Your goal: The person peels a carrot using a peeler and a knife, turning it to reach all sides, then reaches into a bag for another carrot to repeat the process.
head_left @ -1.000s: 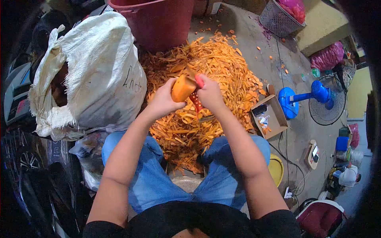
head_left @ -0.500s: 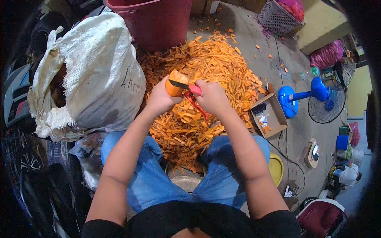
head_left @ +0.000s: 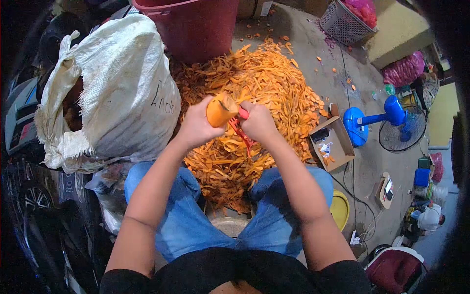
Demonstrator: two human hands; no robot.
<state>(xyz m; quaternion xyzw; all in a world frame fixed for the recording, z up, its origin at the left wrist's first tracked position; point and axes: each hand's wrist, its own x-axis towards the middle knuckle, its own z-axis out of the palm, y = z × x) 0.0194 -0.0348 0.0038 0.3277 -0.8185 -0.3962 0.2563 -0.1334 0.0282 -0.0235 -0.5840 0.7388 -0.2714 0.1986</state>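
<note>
My left hand (head_left: 200, 125) is closed around a thick peeled orange carrot (head_left: 219, 113), its cut end tilted up toward me. Close beside it, my right hand (head_left: 257, 120) grips a knife by its pinkish-red handle (head_left: 243, 113). Little of the blade shows; a thin dark line lies at the carrot's end. A red peeler (head_left: 241, 134) hangs below the same hand, and its hold is partly hidden by the fingers. Under both hands spreads a large heap of orange peelings (head_left: 264, 78).
At left stands a white woven sack (head_left: 122, 73), torn open, with a red tub (head_left: 196, 29) behind it. To the right are a cardboard box (head_left: 338, 144), a blue fan (head_left: 391, 117), a yellow lid-like disc (head_left: 339, 209) and cables. A person (head_left: 431, 217) sits far right.
The carrot has turned so its end faces me more. The knife blade, broadside across the carrot before, now shows only as a thin line. The peeler has swung slightly left.
</note>
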